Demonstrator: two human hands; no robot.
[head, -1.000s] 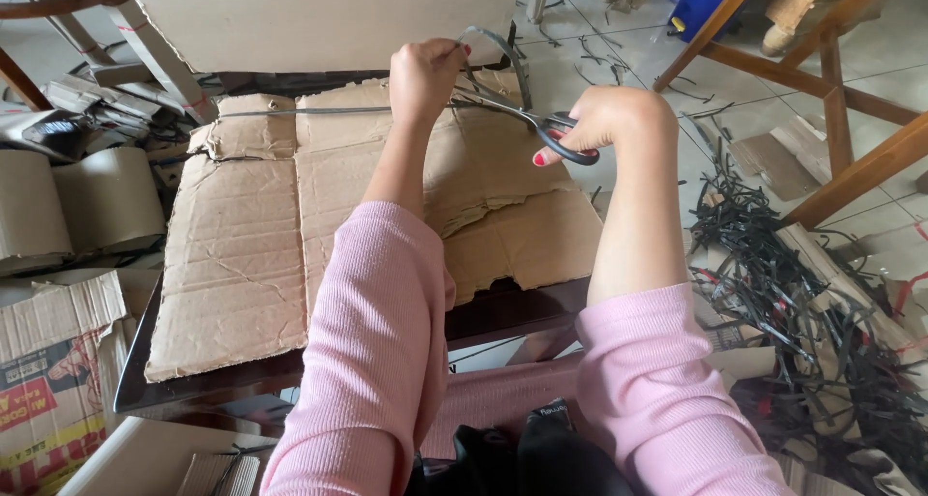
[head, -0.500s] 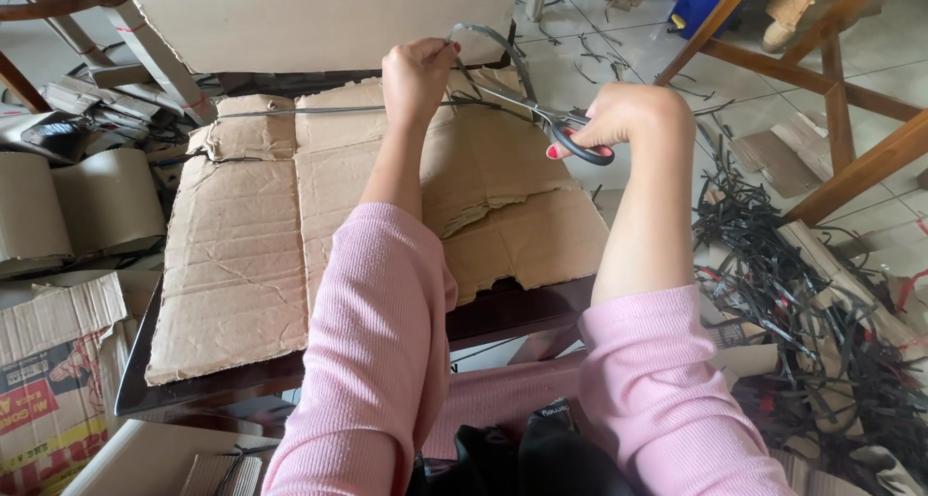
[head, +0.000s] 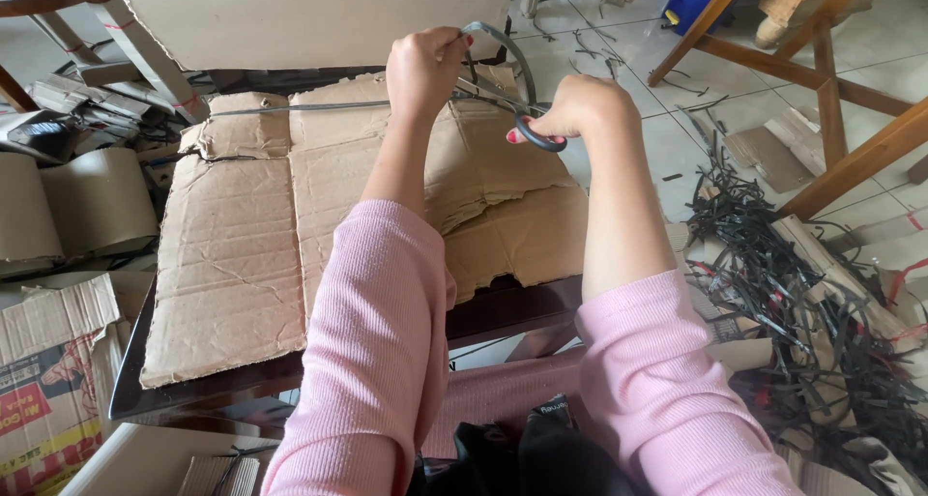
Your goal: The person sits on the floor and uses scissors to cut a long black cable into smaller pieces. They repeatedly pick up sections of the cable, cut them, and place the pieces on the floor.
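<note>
While the left hand (head: 425,69) pinches a thin grey strap (head: 300,107) above the torn cardboard (head: 242,254) on the dark surface (head: 512,307), the right hand (head: 580,109) squeezes scissors (head: 527,119) on it.

Brightness: soft, even daylight, bright throughout.
Source: seemingly from 1 o'clock, where the tiled floor (head: 628,61) looks palest.
Shadows: faint; a dim one under the forearms on the cardboard sheet (head: 242,245), darker beneath the surface (head: 130,380) edge at 7 o'clock.
Glare: mild sheen on floor tiles only.
Blur: slight softness on both hands; the rest crisp.
Distortion: wide-angle stretch at the corners, sleeves enlarged at 6 o'clock.
</note>
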